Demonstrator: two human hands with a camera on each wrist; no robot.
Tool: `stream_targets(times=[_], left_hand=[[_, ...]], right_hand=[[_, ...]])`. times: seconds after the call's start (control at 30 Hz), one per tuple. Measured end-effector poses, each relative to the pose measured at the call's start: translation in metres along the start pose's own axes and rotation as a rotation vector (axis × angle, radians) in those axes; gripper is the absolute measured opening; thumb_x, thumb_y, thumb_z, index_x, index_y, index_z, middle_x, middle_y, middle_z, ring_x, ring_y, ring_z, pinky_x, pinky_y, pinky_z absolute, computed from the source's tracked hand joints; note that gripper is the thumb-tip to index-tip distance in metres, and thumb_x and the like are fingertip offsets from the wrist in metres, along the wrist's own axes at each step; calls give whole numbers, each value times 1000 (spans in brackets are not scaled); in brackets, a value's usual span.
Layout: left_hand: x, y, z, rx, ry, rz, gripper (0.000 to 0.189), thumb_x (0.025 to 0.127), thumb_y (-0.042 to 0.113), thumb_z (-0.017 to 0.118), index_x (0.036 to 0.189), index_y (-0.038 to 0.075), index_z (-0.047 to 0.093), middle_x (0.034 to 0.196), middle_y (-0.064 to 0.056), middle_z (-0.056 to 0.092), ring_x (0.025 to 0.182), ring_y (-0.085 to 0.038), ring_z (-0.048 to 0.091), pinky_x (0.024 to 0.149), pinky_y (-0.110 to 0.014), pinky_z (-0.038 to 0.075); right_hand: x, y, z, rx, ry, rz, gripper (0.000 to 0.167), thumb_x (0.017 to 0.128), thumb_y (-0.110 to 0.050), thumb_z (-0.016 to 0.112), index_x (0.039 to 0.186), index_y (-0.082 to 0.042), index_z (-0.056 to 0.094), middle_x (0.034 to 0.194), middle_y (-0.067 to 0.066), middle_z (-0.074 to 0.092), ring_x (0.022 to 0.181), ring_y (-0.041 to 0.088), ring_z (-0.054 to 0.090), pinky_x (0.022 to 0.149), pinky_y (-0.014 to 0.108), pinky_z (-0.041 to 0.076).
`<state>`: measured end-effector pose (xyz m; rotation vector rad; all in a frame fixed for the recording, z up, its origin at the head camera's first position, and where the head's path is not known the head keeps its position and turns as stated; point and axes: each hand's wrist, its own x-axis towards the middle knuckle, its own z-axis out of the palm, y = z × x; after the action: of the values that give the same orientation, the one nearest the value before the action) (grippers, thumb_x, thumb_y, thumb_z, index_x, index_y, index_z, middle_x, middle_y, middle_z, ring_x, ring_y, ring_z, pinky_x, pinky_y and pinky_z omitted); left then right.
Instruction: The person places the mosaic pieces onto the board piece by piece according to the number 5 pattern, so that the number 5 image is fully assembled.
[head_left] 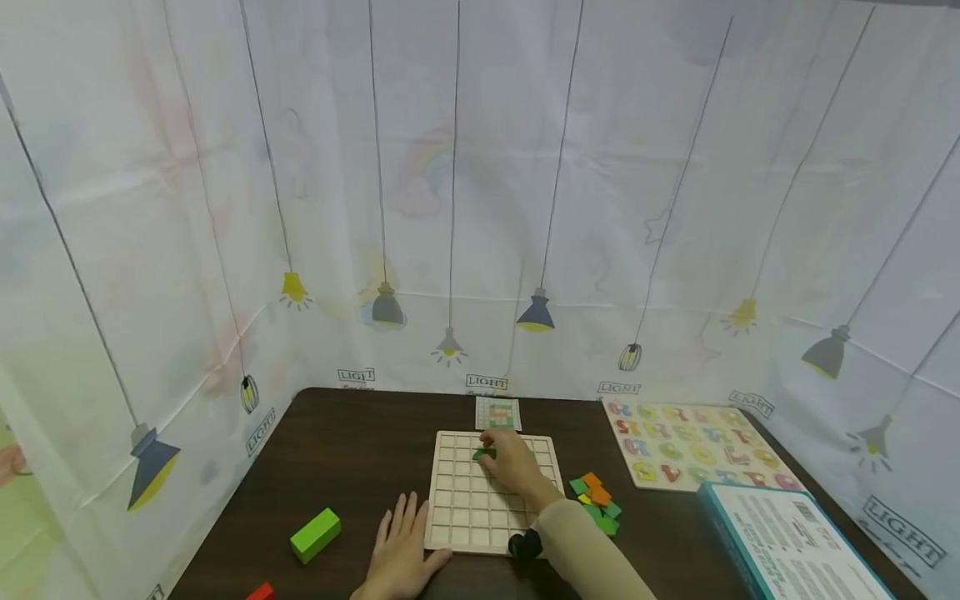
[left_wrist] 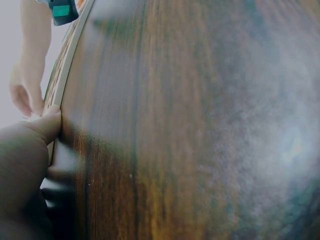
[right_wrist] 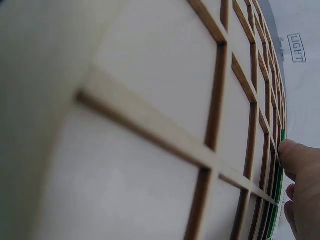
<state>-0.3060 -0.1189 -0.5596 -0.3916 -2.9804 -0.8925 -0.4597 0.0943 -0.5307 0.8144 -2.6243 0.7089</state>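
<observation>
A pale wooden grid board (head_left: 457,517) lies on the dark table. Over its far part, my right hand (head_left: 513,467) holds a green tile (head_left: 480,454) at its fingertips. The right wrist view has the thumb (right_wrist: 292,152) against green at the board's far edge, with more green along that row. My left hand (head_left: 401,542) lies with fingers extended beside the board's near left corner. Its thumb (left_wrist: 50,122) touches the board's side in the left wrist view. Just beyond the board is a small pattern card (head_left: 497,414) with coloured squares.
Right of the board is a pile of green, orange and yellow tiles (head_left: 596,504). Farther right are a colourful puzzle board (head_left: 693,442) and a blue-edged box (head_left: 795,542). A green block (head_left: 315,535) and a red block (head_left: 261,592) lie at left. A printed curtain (head_left: 495,208) surrounds the table.
</observation>
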Motion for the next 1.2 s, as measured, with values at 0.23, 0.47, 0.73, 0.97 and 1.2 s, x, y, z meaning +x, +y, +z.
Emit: stream_targets(times=[0.23, 0.47, 0.73, 0.97, 1.2], left_hand=[[-1, 3, -2, 10, 12, 0, 88, 88, 61, 51, 147, -1, 28, 153, -25, 13, 140, -42, 6, 109, -58, 3], [-5, 10, -6, -7, 26, 14, 87, 88, 57, 55, 145, -4, 29, 152, -28, 15, 139, -44, 8, 108, -61, 3], [-1, 4, -2, 7, 25, 6, 86, 88, 57, 54, 146, -1, 28, 153, -26, 14, 140, -42, 6, 109, -58, 2], [-3, 10, -9, -4, 19, -8, 85, 89, 53, 57, 146, -2, 27, 152, -27, 14, 140, -43, 7, 109, -59, 3], [-5, 12, -8, 2, 26, -3, 85, 89, 53, 57, 146, -3, 29, 152, -27, 15, 140, -42, 8, 110, -58, 3]], right_hand=[[-2, 0, -4, 36, -7, -7, 28, 84, -11, 73, 108, 0, 65, 102, 10, 64, 96, 25, 60, 79, 36, 52], [-12, -1, -19, 104, -40, 65, 32, 88, -12, 68, 117, -1, 61, 112, 10, 62, 104, 26, 59, 84, 39, 51], [-34, 14, -45, 136, -33, 52, 30, 85, -8, 71, 113, 1, 62, 105, 8, 64, 96, 24, 60, 79, 37, 52], [-58, 30, -67, 167, 30, 34, 27, 83, -4, 71, 108, 2, 63, 101, 13, 65, 90, 27, 62, 77, 40, 53], [-87, 49, -87, 76, 80, 12, 29, 79, -6, 76, 105, 1, 64, 96, 10, 66, 85, 25, 64, 71, 38, 54]])
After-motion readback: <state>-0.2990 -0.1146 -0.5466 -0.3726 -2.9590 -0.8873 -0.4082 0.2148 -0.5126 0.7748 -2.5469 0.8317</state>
